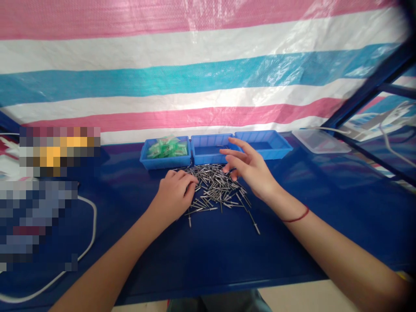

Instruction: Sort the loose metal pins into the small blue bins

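A loose pile of silver blind rivets [212, 186] lies on the dark blue table in front of me. My left hand [177, 190] rests at the pile's left edge, fingers curled down and thumb drawn in; whatever they hold is hidden. Over the right part of the pile, my right hand [250, 169] is held with its fingers spread and nothing visible in them. Its fingertips reach in front of the middle blue bin [212, 159], where a few small bits show near the hand. A few stray rivets [256, 228] lie nearer me.
Left of the middle bin, a blue bin [165, 163] holds green-and-clear packets [167, 148]. The right blue bin [276, 151] adjoins it on the other side. A clear plastic lid [321, 141] lies farther right. A white cable [94, 221] curves at left; blurred items sit beyond. Striped sheeting [195, 82] hangs behind.
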Demonstrator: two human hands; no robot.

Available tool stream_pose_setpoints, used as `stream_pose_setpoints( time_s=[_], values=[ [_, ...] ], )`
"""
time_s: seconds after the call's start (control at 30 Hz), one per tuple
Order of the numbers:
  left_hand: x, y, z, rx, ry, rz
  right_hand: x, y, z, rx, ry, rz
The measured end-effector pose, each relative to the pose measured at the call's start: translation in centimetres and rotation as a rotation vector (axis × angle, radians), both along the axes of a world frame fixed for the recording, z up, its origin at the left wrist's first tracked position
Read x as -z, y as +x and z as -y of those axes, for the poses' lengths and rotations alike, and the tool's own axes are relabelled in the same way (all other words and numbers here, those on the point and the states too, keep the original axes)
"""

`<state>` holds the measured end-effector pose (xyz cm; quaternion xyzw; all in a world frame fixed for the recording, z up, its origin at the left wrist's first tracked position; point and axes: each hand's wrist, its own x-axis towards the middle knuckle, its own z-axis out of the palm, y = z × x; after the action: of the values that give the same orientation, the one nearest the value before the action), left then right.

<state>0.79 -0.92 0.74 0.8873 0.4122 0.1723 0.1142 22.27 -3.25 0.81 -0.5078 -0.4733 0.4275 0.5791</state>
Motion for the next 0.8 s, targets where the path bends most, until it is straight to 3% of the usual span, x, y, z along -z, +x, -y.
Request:
stream_pose_setpoints(
  time_s=[0.23, 0.57, 0.8],
  values=[
    [-0.2, -0.5, 0.2, 0.013, 0.061, -0.245, 0.4, -1.0, 0.8, -0.044, 0.019, 0.064],
    [0.5, 0.0, 0.3, -0.062, 0.038, -0.204, 1.2, -1.9, 1.8, -0.193, 0.057, 0.245],
    [0.5, -0.1, 0.2, -0.029, 0.017, -0.242, 1.1, -2.2, 2.2, -0.227, 0.058, 0.375]
  ],
)
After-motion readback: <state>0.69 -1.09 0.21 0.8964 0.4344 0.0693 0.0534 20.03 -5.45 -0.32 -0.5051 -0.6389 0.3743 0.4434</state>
